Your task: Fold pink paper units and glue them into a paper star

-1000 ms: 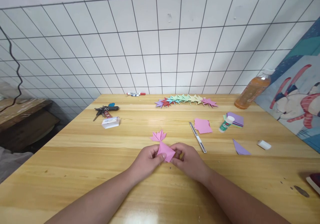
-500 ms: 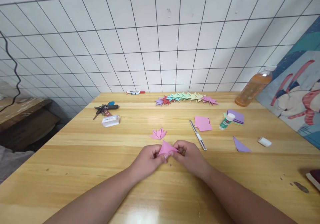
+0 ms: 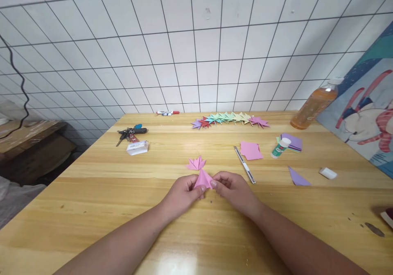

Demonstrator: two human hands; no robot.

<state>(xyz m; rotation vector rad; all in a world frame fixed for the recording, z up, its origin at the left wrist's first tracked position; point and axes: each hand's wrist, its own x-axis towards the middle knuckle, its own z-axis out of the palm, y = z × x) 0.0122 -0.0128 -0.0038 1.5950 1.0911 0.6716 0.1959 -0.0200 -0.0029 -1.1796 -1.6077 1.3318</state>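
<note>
A small folded piece of pink paper (image 3: 204,179) is held between both hands, its point facing away from me. My left hand (image 3: 183,189) pinches its left corner, thumb on top. On the other side, my right hand (image 3: 231,187) has its thumb and fingers closed on the right corner; the fingers underneath are partly hidden. Just beyond the paper lies a pink folded paper fan (image 3: 196,163) with several points. To the right are a utility knife (image 3: 245,164) and a stack of pink paper squares (image 3: 251,150).
Along the wall runs a row of coloured folded paper pieces (image 3: 227,118). At right are a glue stick (image 3: 280,148), purple paper squares (image 3: 291,141), a purple triangle (image 3: 298,177), an eraser (image 3: 328,173) and a bottle (image 3: 316,105). Keys (image 3: 131,132), a small box (image 3: 138,147) and markers (image 3: 167,112) lie left.
The folded pink paper has changed shape, standing taller and narrower. My right thumb has shifted onto its right edge. The view has tilted very slightly.
</note>
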